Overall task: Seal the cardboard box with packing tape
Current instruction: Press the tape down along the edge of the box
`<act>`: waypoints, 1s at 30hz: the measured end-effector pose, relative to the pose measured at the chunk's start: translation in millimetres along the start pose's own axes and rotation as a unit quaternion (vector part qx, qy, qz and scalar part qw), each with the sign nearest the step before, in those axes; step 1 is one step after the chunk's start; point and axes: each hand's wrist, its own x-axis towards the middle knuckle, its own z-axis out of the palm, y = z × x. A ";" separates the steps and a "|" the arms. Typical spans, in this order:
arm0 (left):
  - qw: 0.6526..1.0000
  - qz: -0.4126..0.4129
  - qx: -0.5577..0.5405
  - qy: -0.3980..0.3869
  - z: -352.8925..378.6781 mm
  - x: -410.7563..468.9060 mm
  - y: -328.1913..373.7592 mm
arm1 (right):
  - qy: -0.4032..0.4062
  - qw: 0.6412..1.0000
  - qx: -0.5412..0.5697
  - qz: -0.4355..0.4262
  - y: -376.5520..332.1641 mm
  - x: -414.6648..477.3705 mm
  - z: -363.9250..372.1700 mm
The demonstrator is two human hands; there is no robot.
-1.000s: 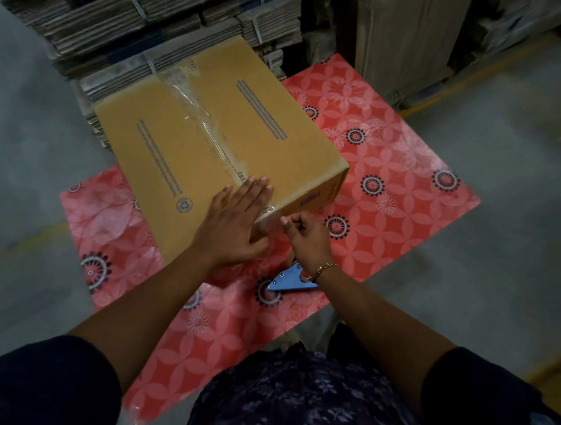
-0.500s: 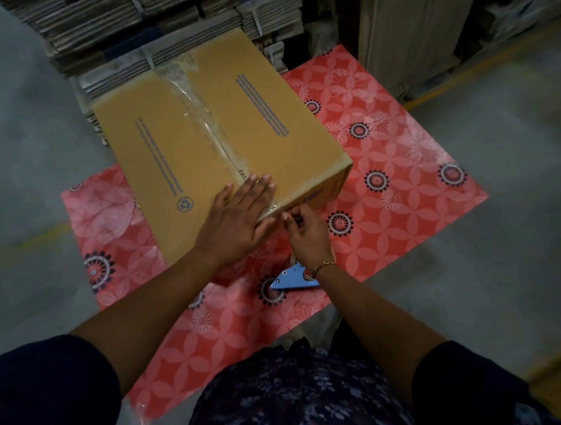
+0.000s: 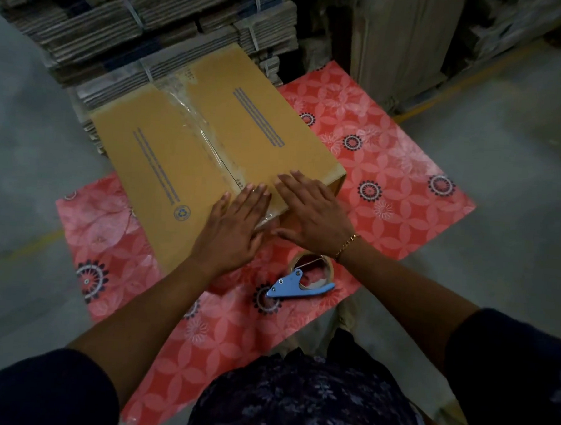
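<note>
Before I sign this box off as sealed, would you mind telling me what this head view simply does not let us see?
- Near end of the tape strip: covered by the left hand and right hand, both flat on the cardboard box.
- Far face of the box: turned away from the head camera.
- Tape left on the tape dispenser: partly under the right wrist, dim.
- Print on the box: too small and blurred.

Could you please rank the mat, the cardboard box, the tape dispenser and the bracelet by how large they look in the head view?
1. Mat, though the box covers part of it.
2. Cardboard box, nearly as large in view.
3. Tape dispenser.
4. Bracelet, by far the smallest.
</note>
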 end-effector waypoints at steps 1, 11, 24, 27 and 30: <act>1.000 0.000 0.002 0.001 0.0 0.2 -0.1 | -0.026 0.999 -0.016 -0.016 2.8 5.2 3.3; 1.000 0.002 0.003 -0.010 0.5 1.5 0.7 | -0.070 0.992 -0.069 -0.075 16.4 23.8 21.8; 1.000 -0.019 0.013 -0.021 -5.3 5.0 10.9 | -0.096 0.988 -0.087 -0.087 19.2 24.6 17.0; 0.999 -0.020 0.013 -0.029 -5.4 4.4 10.4 | -0.099 0.988 -0.086 -0.084 19.3 24.9 17.8; 0.999 -0.018 0.008 -0.035 -5.2 4.4 11.0 | -0.103 0.987 -0.088 -0.084 19.2 25.3 19.5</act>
